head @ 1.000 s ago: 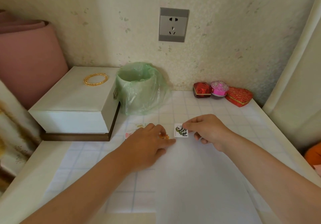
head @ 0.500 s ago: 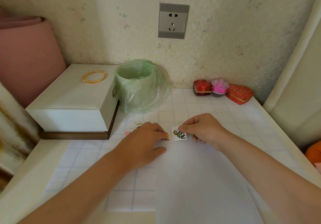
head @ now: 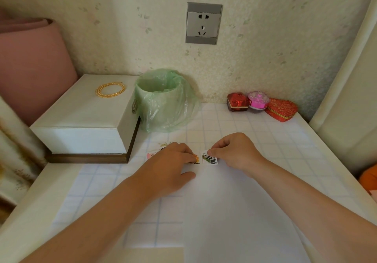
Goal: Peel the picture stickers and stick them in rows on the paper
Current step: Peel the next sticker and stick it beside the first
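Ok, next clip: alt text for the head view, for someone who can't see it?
The right hand pinches a black-and-white picture sticker at the far edge of the white paper, beside an orange sticker partly under the left hand. Behind stand a white box, a green-bagged bin and three small trinket boxes.

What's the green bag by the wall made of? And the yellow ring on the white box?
The green bag looks like thin plastic film: see-through, crinkled, glossy. The yellow ring on the white box looks like gold-coloured metal or beads; it glints, but which is unclear.
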The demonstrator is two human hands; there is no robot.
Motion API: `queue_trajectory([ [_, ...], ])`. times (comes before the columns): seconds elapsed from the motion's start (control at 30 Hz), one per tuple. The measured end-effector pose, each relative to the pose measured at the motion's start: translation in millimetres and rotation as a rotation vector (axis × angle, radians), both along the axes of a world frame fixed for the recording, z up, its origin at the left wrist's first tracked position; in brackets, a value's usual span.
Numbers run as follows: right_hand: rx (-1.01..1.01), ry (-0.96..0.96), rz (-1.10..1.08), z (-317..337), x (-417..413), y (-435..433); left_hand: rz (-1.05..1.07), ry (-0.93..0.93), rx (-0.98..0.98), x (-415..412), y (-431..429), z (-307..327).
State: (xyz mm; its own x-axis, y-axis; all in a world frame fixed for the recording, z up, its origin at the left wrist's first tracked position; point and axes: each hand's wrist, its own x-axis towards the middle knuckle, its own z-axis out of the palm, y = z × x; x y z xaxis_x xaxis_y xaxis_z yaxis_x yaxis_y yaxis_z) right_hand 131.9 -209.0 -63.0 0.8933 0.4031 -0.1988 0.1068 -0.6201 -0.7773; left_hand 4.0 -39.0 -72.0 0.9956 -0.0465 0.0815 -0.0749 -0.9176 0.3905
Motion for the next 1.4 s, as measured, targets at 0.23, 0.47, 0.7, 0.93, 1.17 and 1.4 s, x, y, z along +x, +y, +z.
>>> queue_trajectory([
  [0.23, -0.046, -0.061, 0.031, -0.1, -0.8, 1.6, 0.000, -0.010, 0.004, 1.3, -0.2, -1.0],
  [0.47, -0.123, -0.119, 0.028, 0.3, -2.5, 3.2, -0.092, -0.072, 0.178, -4.1, -3.7, -3.0],
  [0.7, -0.283, -0.258, 0.037, 5.4, -8.8, 4.0, -0.171, -0.065, 0.121, 2.9, -10.2, -6.5],
  [0.93, -0.426, -0.495, 0.071, 5.7, -19.2, -5.2, -0.091, -0.119, 0.137, 0.7, -20.7, -14.6],
  [1.17, -0.451, -0.776, 0.380, -4.4, -26.0, -27.7, -0.084, -0.148, 0.208, -2.5, -23.4, -13.9],
  [1.4, -0.503, -0.885, 0.423, -16.8, -30.3, -37.9, -0.065, -0.105, 0.332, -6.7, -26.3, -18.1],
])
